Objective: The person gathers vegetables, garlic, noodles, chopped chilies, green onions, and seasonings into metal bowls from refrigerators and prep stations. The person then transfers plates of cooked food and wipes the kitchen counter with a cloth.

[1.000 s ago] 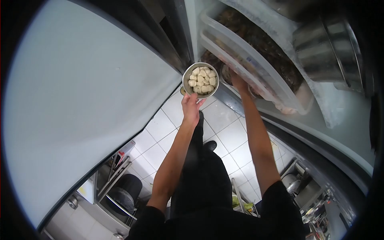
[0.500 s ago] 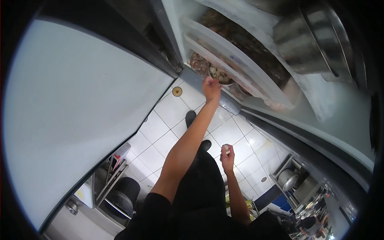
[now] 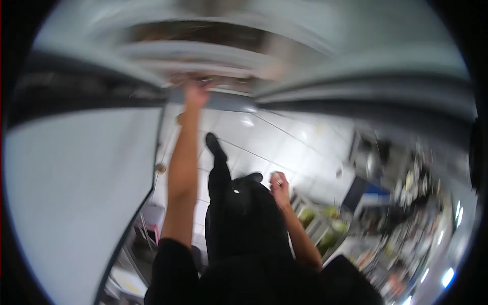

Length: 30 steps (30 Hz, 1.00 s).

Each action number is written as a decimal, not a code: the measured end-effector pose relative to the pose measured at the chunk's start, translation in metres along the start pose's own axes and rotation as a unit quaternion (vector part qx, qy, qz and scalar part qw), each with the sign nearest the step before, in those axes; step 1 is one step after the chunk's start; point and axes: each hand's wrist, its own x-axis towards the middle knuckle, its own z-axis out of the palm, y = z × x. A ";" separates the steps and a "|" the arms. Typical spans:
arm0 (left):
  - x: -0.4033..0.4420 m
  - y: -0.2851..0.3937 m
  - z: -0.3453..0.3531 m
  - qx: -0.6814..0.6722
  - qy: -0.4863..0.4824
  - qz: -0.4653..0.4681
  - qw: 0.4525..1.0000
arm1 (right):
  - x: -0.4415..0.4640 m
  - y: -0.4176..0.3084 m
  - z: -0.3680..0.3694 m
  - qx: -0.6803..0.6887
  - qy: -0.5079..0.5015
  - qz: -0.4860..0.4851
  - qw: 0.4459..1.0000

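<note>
Left hand (image 3: 195,95) at the refrigerator sill (image 3: 229,101), right hand (image 3: 279,190) holding a small pale piece (image 3: 276,178).
The right fingers are clamped on the piece, over the tiled floor (image 3: 310,152) near the legs; the left fingers blur beside the sill, so whether they grip anything I cannot tell. A white door (image 3: 81,193) stands beside the left forearm.

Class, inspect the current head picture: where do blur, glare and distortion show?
Head view: streaky blur smears the whitish bin and softens the left hand; glare spots the tiled floor; long edges bow and the corners fall dark.
</note>
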 end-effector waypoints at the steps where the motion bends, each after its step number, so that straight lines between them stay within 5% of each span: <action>1: -0.019 0.005 -0.004 0.012 -0.026 -0.011 1.000 | -0.008 0.007 -0.019 -0.007 -0.002 -0.001 1.000; 5: -0.111 0.010 -0.070 -0.047 -0.026 -0.084 0.995 | -0.060 0.032 -0.100 0.088 0.015 0.021 0.996; 7: -0.154 0.003 -0.178 -0.087 0.045 -0.049 0.994 | -0.086 0.056 -0.146 0.135 0.040 0.007 0.990; 8: -0.211 0.000 -0.166 -0.126 0.150 -0.015 0.980 | -0.103 0.066 -0.177 0.160 0.063 -0.009 0.985; 9: -0.247 0.009 -0.215 -0.200 0.149 -0.067 0.966 | -0.125 0.078 -0.211 0.185 0.087 -0.023 0.979; 12: -0.398 -0.002 -0.232 -0.024 0.296 -0.062 0.953 | -0.186 0.114 -0.324 0.197 0.211 -0.121 0.950; 16: -0.506 -0.015 -0.180 0.187 0.317 -0.066 0.927 | -0.332 0.129 -0.464 0.158 0.473 -0.132 0.857; 17: -0.519 -0.015 -0.159 0.220 0.308 -0.057 0.924 | -0.359 0.164 -0.504 0.245 0.493 -0.171 0.817; 20: -0.543 0.010 -0.095 0.291 0.266 0.016 0.919 | -0.427 0.276 -0.614 0.117 0.720 -0.104 0.677; 22: -0.555 0.046 -0.050 0.316 0.242 0.105 0.911 | -0.470 0.309 -0.654 -0.039 0.749 0.043 0.660; 25: -0.580 0.120 0.013 0.326 0.217 0.253 0.885 | -0.504 0.327 -0.684 -0.226 0.613 0.184 0.735; 27: -0.607 0.181 0.050 0.327 0.206 0.349 0.854 | -0.518 0.292 -0.684 -0.229 0.652 0.271 0.671; 30: -0.677 0.277 0.096 0.289 0.197 0.485 0.802 | -0.506 0.285 -0.707 -0.272 0.680 0.137 0.667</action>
